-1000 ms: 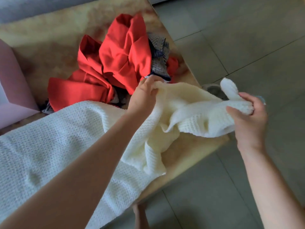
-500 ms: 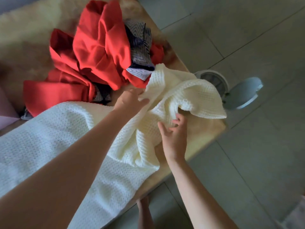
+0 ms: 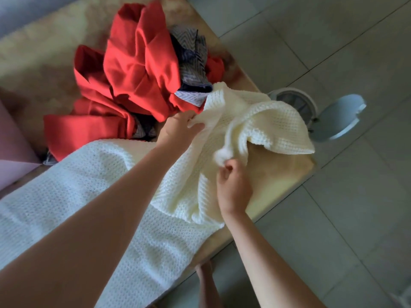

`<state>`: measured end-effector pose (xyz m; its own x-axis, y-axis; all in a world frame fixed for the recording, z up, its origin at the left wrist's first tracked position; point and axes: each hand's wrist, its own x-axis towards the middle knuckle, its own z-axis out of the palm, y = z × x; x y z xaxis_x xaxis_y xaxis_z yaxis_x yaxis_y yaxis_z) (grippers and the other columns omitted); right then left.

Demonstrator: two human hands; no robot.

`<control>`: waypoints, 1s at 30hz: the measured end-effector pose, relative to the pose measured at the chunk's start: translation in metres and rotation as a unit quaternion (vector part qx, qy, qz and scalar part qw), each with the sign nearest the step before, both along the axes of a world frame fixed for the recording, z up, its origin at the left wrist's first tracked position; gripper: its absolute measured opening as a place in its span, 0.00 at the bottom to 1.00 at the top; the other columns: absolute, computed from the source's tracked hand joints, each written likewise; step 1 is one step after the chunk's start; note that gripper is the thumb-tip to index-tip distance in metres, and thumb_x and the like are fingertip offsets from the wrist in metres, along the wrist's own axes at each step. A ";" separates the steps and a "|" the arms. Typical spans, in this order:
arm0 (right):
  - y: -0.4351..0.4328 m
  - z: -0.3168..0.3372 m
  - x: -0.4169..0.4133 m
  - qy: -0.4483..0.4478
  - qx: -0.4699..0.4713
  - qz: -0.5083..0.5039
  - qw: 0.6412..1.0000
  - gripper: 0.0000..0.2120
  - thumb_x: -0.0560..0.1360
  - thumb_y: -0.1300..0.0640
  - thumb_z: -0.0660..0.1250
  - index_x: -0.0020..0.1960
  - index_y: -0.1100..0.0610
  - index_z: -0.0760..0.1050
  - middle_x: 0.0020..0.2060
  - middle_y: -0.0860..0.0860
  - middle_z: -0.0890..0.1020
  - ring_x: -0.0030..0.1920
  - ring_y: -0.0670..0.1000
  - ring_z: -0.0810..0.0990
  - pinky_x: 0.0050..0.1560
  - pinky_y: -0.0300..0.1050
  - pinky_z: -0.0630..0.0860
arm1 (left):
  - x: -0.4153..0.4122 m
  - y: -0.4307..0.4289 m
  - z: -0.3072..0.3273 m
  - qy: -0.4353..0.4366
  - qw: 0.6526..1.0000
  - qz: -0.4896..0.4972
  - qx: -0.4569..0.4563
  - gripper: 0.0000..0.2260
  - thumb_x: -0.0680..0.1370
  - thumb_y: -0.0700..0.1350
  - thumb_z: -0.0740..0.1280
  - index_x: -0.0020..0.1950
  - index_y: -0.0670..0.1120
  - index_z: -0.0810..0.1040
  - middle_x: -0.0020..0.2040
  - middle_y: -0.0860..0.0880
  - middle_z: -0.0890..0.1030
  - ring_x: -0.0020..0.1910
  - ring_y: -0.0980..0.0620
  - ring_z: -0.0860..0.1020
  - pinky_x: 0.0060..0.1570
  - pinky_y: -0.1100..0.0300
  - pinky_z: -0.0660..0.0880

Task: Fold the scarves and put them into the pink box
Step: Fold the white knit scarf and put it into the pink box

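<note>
Now pinching, with the right hand that was open-fingered 0.5 s ago, a small bunched tuft of the cream waffle-knit scarf; grip narrow there, fingers curling around the tuft just above the knuckles. Holding the same scarf with the left hand too, further up and to the left, thumb lying over a fabric edge; grip closing on that edge, where 0.5 s ago resting flatter on top. Reaching in with both forearms from the lower edge, the left one crossing over the scarf's long flat part.

Lying across the tan marbled table from lower left to right end: the scarf's long part flat, its right end heaped in loose folds, 1 flap draping toward the table's corner. Sitting behind it, touching the heaped end: a crumpled pile of red woven scarf, with a grey-and-navy zigzag-patterned scarf tangling through it. Showing at the far left edge, well apart from both hands: part of the pink box, nothing of its inside visible. Standing on the grey tiled floor just beside the table's right end: a white round bin with its pale blue-white lid hanging open.
</note>
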<state>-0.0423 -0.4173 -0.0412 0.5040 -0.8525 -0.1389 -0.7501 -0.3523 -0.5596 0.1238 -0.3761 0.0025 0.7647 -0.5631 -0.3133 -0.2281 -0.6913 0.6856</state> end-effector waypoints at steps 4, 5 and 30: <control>-0.040 0.026 -0.042 -0.139 0.006 -0.159 0.977 0.04 0.76 0.63 0.64 0.50 0.60 0.74 0.38 0.48 0.78 0.39 0.52 0.80 0.39 0.43 0.76 | 0.001 -0.010 0.002 -0.009 1.000 0.003 -0.023 0.12 0.75 0.49 0.68 0.56 0.44 0.79 0.43 0.48 0.79 0.43 0.49 0.76 0.41 0.59 0.67; -0.052 0.031 -0.054 -0.172 -0.001 -0.189 0.967 0.05 0.75 0.65 0.64 0.51 0.61 0.73 0.38 0.49 0.77 0.38 0.52 0.79 0.40 0.43 0.76 | -0.001 -0.015 0.005 -0.010 0.999 0.010 -0.037 0.12 0.75 0.49 0.68 0.56 0.44 0.78 0.42 0.48 0.79 0.42 0.49 0.76 0.41 0.60 0.68; -0.074 0.011 -0.098 -0.132 0.233 -0.220 0.938 0.10 0.72 0.58 0.72 0.45 0.58 0.72 0.35 0.47 0.76 0.34 0.44 0.74 0.37 0.36 0.70 | 0.038 -0.078 0.026 -0.199 0.966 0.151 -0.061 0.09 0.77 0.37 0.64 0.56 0.42 0.76 0.57 0.45 0.76 0.48 0.54 0.73 0.39 0.69 0.63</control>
<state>-0.1401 -0.4912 -0.0306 0.1870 -0.8633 -0.4687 -0.5797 0.2882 -0.7622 0.1617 -0.4540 0.0284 0.9464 -0.3088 0.0942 -0.2904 -0.6869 0.6662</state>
